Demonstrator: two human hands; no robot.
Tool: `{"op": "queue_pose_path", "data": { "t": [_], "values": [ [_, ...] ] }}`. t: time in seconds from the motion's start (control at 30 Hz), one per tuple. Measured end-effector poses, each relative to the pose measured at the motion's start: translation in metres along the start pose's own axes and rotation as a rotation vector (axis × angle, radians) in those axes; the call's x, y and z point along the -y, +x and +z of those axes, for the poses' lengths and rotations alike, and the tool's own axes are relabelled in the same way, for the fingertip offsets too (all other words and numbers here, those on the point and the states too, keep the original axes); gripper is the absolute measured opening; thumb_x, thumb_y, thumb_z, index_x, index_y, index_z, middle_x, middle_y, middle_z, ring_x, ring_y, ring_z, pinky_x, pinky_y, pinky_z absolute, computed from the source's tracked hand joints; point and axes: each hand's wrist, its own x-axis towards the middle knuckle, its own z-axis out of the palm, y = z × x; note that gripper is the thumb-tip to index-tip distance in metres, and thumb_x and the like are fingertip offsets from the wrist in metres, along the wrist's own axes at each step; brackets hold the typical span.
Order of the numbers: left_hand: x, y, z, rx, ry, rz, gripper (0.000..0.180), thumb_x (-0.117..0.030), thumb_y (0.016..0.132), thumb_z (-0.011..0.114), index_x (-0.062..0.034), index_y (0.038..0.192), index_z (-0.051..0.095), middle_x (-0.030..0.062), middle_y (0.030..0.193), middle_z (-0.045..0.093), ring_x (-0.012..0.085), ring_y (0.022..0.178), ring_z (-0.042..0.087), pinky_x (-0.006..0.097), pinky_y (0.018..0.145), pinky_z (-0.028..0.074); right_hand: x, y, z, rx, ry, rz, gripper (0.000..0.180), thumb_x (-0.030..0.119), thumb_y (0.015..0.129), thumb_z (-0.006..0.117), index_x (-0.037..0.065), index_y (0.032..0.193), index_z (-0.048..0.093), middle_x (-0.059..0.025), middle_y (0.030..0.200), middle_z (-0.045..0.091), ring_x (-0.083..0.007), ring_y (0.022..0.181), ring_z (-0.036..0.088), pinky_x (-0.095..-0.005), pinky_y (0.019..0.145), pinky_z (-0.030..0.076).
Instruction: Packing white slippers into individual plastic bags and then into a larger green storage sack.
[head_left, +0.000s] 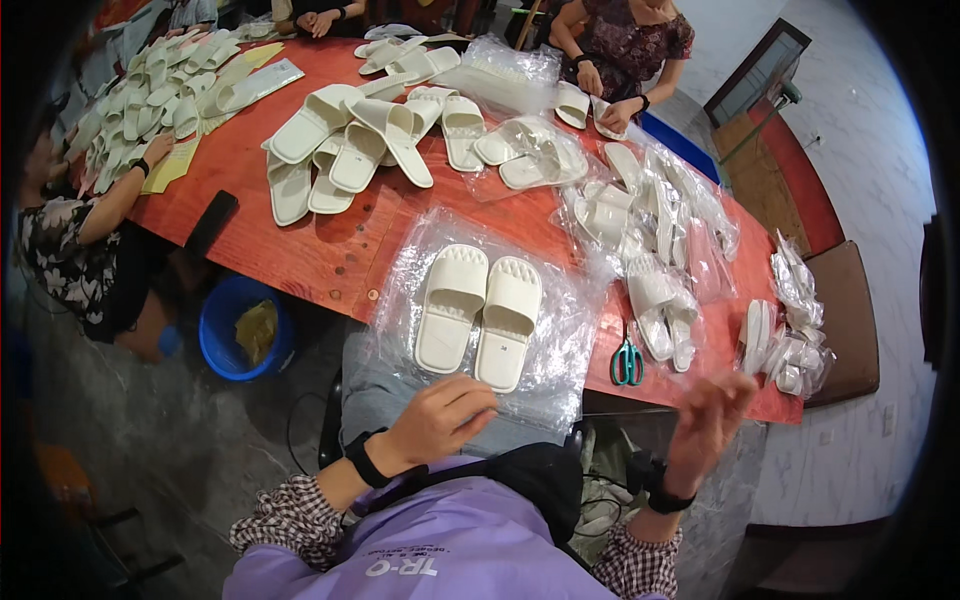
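A pair of white slippers (462, 310) lies side by side, toes away from me, on a stack of clear plastic bags (560, 370) at the table edge and over my lap. My left hand (450, 420) is at the near edge of the bags, just below the slippers' heels. Its fingers are loosely bent, thumb apart, and I see nothing in them. My right hand (708, 420) is raised past the table edge on the right, blurred, fingers apart, holding nothing visible. Nearest to it are green-handled scissors (627, 364) and a bagged pair of slippers (660, 310).
Loose white slippers (350, 150) are heaped beyond the bags. Bagged slippers (790, 350) lie at the right end of the red table (330, 240). A black phone (211, 224) rests at the left edge, above a blue bucket (240, 330). Co-workers' hands (622, 112) handle slippers across the table.
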Motion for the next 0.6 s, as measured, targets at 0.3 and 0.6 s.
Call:
{"op": "queue_pose_path", "data": {
  "t": [0.3, 0.6],
  "values": [
    [0.045, -0.030, -0.016, 0.159, 0.092, -0.109, 0.010, -0.002, 0.081, 0.066, -0.0009, 0.088, 0.060, 0.0106, 0.090, 0.063, 0.0296, 0.085, 0.061, 0.037, 0.075, 0.050, -0.142, 0.000, 0.024, 0.659, -0.562, 0.295, 0.021, -0.007, 0.085, 0.049, -0.001, 0.094, 0.067, -0.0098, 0.087, 0.065, -0.0150, 0.075, 0.065, -0.0264, 0.064, 0.049],
    [0.054, -0.032, -0.016, 0.225, 0.105, -0.122, 0.010, -0.004, 0.081, 0.065, -0.0002, 0.087, 0.058, 0.0113, 0.088, 0.061, 0.0299, 0.084, 0.060, 0.038, 0.075, 0.050, -0.178, -0.012, 0.065, 0.909, -0.760, 0.146, 0.020, 0.005, 0.084, 0.059, 0.001, 0.103, 0.065, -0.0186, 0.095, 0.065, -0.0353, 0.087, 0.064, -0.0415, 0.077, 0.051]
  ]
}}
